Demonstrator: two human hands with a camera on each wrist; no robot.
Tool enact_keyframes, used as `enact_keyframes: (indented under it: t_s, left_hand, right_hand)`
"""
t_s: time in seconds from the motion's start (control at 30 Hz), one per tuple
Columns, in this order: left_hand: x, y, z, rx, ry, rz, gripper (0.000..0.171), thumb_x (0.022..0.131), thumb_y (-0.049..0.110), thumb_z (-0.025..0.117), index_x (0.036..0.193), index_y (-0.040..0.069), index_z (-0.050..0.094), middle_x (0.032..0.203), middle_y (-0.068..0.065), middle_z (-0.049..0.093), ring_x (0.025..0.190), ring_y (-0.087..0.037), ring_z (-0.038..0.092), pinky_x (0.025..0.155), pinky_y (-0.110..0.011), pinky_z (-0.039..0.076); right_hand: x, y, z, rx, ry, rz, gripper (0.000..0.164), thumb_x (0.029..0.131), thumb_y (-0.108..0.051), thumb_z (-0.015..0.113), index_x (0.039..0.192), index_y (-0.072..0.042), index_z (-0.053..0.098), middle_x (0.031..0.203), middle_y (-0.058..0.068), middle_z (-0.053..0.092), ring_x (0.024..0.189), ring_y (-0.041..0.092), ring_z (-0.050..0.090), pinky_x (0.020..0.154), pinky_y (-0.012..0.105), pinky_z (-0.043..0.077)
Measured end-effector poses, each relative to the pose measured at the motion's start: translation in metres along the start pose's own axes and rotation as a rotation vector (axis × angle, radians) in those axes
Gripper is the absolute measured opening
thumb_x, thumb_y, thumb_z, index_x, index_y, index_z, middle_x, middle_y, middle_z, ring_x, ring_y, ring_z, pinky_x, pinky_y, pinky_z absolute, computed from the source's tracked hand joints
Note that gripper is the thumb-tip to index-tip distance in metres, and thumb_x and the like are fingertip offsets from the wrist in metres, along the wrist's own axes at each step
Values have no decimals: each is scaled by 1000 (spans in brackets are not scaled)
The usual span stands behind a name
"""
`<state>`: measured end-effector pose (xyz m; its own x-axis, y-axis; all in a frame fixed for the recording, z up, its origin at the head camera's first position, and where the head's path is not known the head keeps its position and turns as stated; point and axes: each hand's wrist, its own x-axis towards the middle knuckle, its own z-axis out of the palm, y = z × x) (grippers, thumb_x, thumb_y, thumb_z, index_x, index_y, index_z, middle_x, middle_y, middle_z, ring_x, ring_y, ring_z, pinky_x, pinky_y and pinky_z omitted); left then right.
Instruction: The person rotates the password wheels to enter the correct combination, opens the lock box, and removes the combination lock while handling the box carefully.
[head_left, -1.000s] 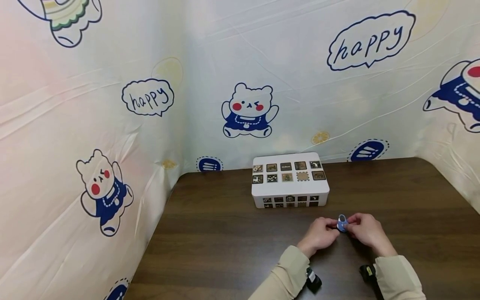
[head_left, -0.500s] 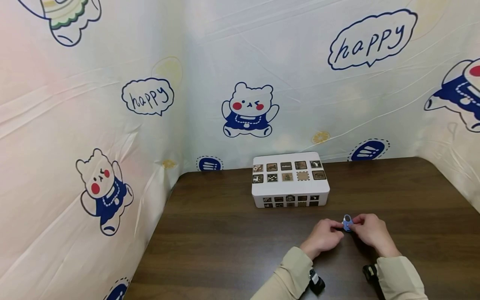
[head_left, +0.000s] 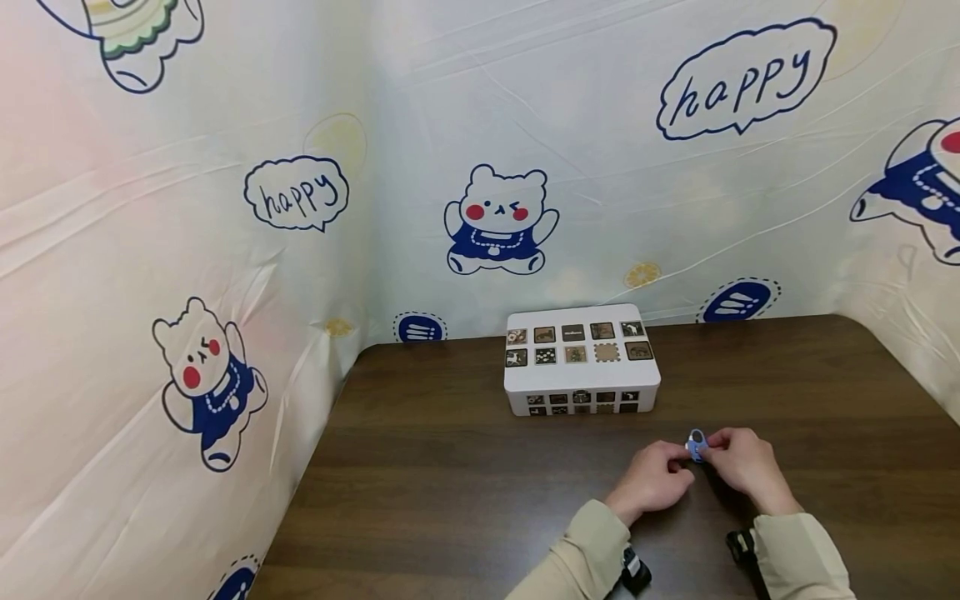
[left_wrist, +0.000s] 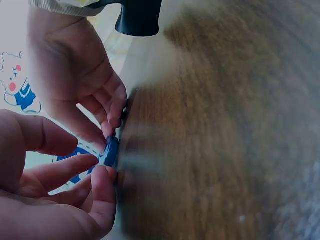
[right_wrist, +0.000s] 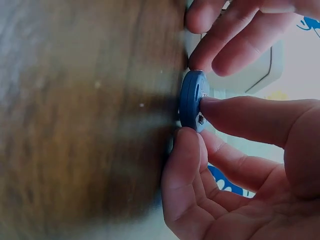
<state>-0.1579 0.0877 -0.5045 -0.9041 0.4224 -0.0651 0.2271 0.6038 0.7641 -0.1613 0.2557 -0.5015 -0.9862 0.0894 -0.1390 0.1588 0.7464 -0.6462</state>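
In the head view a small blue padlock [head_left: 697, 448] with a loop at its top is held just above the dark wooden table [head_left: 420, 467]. My right hand [head_left: 748, 467] pinches it, the thumb lying on its printed face in the right wrist view. From the other side my left hand [head_left: 654, 479] reaches in, its forefinger touching the padlock's edge, while the thumb stays apart from it. Seen from the left wrist, the padlock [left_wrist: 111, 151] is edge-on between both hands' fingertips. Fingers partly cover the padlock's face and lower part.
A white box [head_left: 582, 360] with small printed pictures stands behind the hands, near the table's back edge. Pale fabric [head_left: 405, 200] printed with cartoon bears surrounds the table at the back and sides. Both wrists carry small black cameras.
Both hands and the padlock have shifted slightly right since a second ago. The left thumb has dropped away from the padlock, leaving the forefinger against its edge.
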Motion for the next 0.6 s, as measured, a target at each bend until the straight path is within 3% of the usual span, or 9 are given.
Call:
enact_keyframes:
  t_s: [0.13,0.3,0.6]
  left_hand:
    - [-2,1,0,101,-13,67,32,86,18,63,118,18,70,117,10,66,101,3,57,85,-12,43]
    - [-4,2,0,170,-33,92,36,89,21,61,125,16,66,130,9,61,120,-3,54,100,-18,40]
    - [-6,2,5,224,-16,81,36,88,22,61,121,11,67,134,9,58,116,-6,51,93,-14,40]
  right_hand:
    - [-1,-1,-1,6,5,0,26,86,-19,64,91,6,67,86,20,66,76,29,58,61,32,42]
    - [-2,-2,-2,10,1,8,26,86,-19,64,92,7,66,87,21,66,77,29,58,61,32,42]
    - [-4,-4,-4,21,-12,23,30,87,-22,63,94,8,65,84,17,65,75,27,57,60,30,41]
